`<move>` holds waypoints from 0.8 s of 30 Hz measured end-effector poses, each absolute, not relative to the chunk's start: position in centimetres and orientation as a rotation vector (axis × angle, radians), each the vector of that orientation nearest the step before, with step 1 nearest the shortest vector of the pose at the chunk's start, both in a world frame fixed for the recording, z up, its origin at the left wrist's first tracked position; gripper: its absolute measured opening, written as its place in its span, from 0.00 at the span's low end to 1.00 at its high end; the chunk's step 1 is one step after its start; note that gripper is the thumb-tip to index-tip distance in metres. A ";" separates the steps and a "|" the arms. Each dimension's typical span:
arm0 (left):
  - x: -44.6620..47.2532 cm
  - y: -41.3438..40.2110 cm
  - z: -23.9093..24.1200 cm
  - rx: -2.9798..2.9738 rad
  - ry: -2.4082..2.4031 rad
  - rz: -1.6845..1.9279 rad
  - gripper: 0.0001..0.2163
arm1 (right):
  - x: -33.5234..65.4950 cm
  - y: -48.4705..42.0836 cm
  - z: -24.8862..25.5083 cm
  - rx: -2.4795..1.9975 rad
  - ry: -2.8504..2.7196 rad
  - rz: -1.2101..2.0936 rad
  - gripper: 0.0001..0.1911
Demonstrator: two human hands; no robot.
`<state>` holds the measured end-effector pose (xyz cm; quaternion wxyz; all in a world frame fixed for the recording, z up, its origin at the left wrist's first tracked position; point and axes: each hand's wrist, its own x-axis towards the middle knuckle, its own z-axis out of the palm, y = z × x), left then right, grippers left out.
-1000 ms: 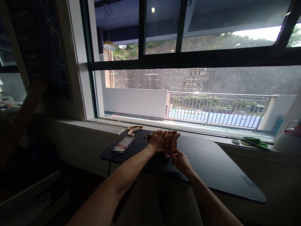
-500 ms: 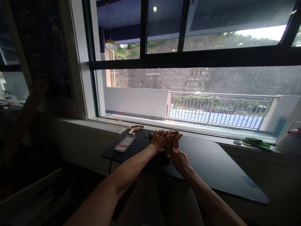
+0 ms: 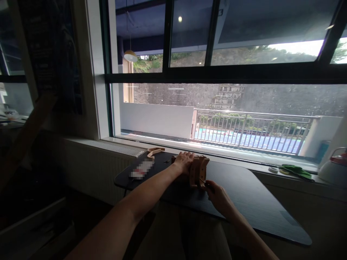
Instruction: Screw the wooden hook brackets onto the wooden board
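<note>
Seen from the head camera, no writing can be read: the one flat white packet (image 3: 142, 168), lying on the dark surface (image 3: 252, 198) to the left of the left hand, has its label blurred out.

The only container-like thing is a white vessel with a red top (image 3: 334, 167), far off to the right of the right hand on the windowsill (image 3: 244, 159); what it holds cannot be seen.

The wooden model (image 3: 200, 169) stands on the surface between the two hands. It is made of flat plates set upright on edge, and its long axis runs roughly left to right, along the window.

The left hand (image 3: 184, 162) lies palm down on the model's left end, fingers loosely spread, resting on it rather than closed around it. The right hand (image 3: 218, 194) sits just in front and to the right of the model, fingers pinched on a thin dark tool (image 3: 203, 181) whose tip points at the model's near lower edge.

A loose wooden piece (image 3: 155, 151) lies beyond the left hand, to its left. A green cloth (image 3: 295, 169) sits on the windowsill, well to the right of the right hand.
</note>
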<state>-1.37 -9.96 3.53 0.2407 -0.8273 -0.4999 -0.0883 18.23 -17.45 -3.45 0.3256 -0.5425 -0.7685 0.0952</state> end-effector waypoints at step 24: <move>-0.9 -10.8 3.0 -2.230 -1.402 -0.187 0.54 | 16.3 -18.9 -3.5 -1.522 -2.191 -0.259 0.15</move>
